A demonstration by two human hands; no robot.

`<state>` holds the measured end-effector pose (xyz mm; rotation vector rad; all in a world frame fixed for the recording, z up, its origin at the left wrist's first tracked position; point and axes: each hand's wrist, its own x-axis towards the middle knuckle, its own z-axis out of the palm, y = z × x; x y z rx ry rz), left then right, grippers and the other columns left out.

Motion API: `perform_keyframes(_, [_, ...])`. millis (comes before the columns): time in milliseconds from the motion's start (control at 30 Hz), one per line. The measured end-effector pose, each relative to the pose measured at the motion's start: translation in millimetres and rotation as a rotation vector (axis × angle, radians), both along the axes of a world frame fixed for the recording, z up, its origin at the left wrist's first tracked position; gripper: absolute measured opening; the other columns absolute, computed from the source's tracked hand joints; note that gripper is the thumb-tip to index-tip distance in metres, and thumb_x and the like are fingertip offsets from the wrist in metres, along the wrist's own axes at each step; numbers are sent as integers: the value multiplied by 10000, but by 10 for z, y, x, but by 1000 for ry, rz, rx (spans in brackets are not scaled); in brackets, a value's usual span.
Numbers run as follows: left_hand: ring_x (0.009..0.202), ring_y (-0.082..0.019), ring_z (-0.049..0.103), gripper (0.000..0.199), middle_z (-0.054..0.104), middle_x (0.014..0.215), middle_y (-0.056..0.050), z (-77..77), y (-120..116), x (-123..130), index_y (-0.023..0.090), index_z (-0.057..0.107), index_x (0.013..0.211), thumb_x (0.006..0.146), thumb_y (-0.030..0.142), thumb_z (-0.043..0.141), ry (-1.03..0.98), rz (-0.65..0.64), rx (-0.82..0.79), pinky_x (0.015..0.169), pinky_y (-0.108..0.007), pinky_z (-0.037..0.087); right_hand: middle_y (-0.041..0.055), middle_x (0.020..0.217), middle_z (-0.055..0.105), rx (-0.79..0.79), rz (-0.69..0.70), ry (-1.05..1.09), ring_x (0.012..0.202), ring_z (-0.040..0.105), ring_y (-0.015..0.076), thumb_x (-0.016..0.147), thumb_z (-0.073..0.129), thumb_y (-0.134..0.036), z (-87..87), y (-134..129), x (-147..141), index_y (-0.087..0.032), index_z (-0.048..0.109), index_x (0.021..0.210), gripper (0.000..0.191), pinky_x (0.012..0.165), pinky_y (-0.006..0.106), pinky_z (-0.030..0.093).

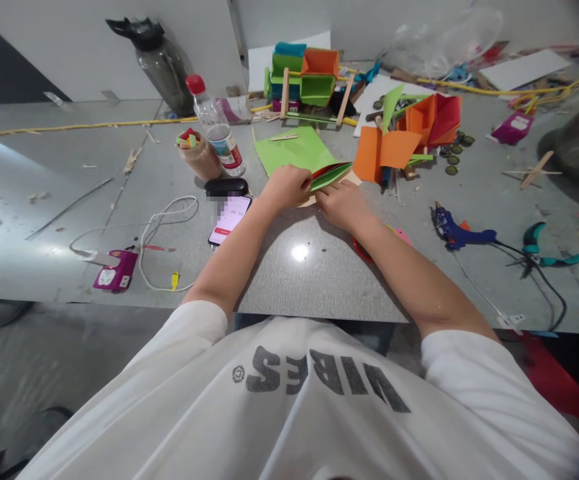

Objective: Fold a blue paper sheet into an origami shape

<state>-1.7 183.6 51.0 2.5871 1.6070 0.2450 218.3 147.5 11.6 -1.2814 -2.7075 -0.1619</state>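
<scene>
A small stack of green and red paper (332, 175) is held between my two hands, above a tan sheet lying on the grey table. My left hand (289, 187) pinches the stack's left end, its fingers curled. From the right, my right hand (345, 203) grips the lower edge with bent fingers; the fingertips are partly hidden. Just behind them lies a flat green sheet (296, 152) with a thin wooden stick on it. Red scissor-like handles (362, 251) show partly under my right forearm.
A phone (230, 220), a black case (226, 187), a plastic bottle (225, 143) and a jar (200, 157) stand or lie left. Behind are paper-and-stick models (319, 67) and orange paper pieces (394, 148). A blue glue gun (462, 230) and teal pliers (552, 257) lie right.
</scene>
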Motion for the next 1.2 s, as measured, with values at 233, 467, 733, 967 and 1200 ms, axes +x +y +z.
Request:
perform_keyframes(233, [1200,-375,887,355,970,1225,-175,48,-5,-69,229,991,1197,1136,295,647,-80,-40,-74,1067,-476,617,227,1487,937,-27,-11,120,1363,810,435,1162,548,-167,-63,49,13,-186,877,1569,524,1149,588,548])
perform_keyframes(467, [1204,-318,874,366,972,1325,-159,53,31,-146,216,983,1261,1144,262,639,-201,-43,-134,1128,-441,640,248,1481,849,89,-251,227,1438,718,483,1327,368,-411,0,123,41,-223,863,1444,542,1214,678,513])
perform_keyframes(733, [1180,-310,869,306,965,1302,-152,-48,126,-195,210,971,1230,1142,292,690,-264,-41,-129,1151,-438,656,233,1387,891,61,-233,268,1431,753,491,1309,386,-431,-12,93,-64,-216,877,1421,548,1291,735,497])
perform_keyframes(967, [1087,-281,853,276,962,1195,-132,-154,202,-256,207,965,1142,1085,253,699,-350,-74,-118,1130,-423,654,176,1255,935,-1,-238,272,1202,825,412,1219,518,-281,-15,8,-36,-194,789,1668,531,1167,610,537])
perform_keyframes(1200, [1072,-278,861,256,969,1186,-135,-211,257,-304,214,962,1153,1071,259,724,-409,-66,-128,1051,-409,656,237,1300,862,-8,-204,175,1225,753,446,1240,530,-375,11,17,3,-180,923,1305,444,1155,651,488])
